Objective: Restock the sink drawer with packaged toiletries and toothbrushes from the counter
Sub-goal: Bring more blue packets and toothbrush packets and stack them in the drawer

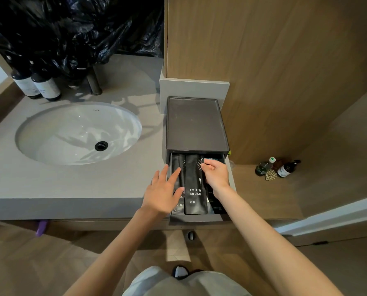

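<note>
While the drawer (197, 218) of the dark organiser box (196, 127) is pulled out over the front edge of the grey counter (71, 184), both hands are held over it. The left hand (164, 192) is spread flat, fingers released and extended, and is laid across the left toothbrush packet (179, 167), which is partly covered by it. Just beside that packet, the middle toothbrush packet (194, 186) is seen lying lengthwise in the drawer, its white "TOOTH BRUSH" lettering uncovered. The right hand (215, 173) is curled at the right side of the drawer, its fingertips (204, 165) pinched at the upper right edge of the middle packet; whether that packet or something under the palm is grasped cannot be told. Further dark packaged items (218, 207) are glimpsed under and below the right wrist, at the drawer's right side. To the left of the box, a white oval sink (50, 137) is set into the counter, and two dark bottles (36, 86) are stood behind it beneath a black plastic bag (71, 26). Well apart, on the wooden ledge (253, 193) to the right, several small bottles (276, 167) are grouped together.
</note>
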Tool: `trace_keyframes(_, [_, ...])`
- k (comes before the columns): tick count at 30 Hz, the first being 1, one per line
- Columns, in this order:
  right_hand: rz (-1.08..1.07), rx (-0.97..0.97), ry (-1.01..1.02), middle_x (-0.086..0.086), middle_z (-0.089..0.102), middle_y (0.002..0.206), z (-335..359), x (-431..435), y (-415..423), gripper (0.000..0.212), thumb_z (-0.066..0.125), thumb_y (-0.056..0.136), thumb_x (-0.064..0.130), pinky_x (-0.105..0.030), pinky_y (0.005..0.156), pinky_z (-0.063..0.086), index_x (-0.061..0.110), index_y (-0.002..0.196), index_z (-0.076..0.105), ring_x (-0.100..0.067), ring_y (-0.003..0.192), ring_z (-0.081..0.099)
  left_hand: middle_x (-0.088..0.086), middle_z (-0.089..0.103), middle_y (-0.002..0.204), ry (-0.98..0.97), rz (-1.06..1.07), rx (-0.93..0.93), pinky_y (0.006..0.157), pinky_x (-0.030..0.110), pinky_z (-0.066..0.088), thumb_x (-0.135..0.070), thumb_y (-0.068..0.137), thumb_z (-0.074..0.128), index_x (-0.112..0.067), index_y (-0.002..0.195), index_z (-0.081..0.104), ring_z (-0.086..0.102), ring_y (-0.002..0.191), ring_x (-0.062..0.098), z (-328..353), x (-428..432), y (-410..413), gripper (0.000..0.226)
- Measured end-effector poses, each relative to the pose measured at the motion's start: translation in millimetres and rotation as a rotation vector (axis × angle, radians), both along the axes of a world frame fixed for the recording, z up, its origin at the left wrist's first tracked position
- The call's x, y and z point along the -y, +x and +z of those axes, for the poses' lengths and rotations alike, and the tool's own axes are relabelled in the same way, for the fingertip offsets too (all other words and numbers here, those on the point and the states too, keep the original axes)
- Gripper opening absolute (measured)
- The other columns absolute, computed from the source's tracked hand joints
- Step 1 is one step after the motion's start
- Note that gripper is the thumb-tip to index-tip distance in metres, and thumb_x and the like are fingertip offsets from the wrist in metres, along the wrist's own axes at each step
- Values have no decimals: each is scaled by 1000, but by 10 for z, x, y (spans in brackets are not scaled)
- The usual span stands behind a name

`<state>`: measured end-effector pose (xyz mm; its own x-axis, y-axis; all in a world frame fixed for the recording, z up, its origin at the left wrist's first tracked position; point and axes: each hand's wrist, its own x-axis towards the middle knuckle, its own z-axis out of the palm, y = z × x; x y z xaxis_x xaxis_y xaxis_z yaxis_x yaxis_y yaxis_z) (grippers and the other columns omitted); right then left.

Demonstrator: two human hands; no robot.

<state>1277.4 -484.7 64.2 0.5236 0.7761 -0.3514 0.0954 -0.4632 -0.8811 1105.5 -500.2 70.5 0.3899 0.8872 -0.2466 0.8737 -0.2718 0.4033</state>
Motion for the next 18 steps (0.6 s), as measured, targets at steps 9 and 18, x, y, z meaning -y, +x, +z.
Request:
trace_keyframes(9, [259, 114, 51, 0, 60, 126, 104, 151, 87, 49, 64, 89, 10, -17, 85, 45, 18, 136, 53, -9, 94, 60, 7, 2, 162, 20, -25, 33, 113, 46, 33, -52, 97, 35, -46, 149, 7, 5, 149, 28, -73, -30, 75, 60])
trace_keyframes(18, [905, 536, -18, 7, 3, 162, 185, 496, 151, 97, 79, 74, 39, -40, 120, 17, 28, 152, 22, -17, 149, 4, 7, 6, 162, 57, 4, 70, 110, 48, 37, -53, 98, 30, -47, 149, 9, 13, 148, 28, -97, -99, 96, 56])
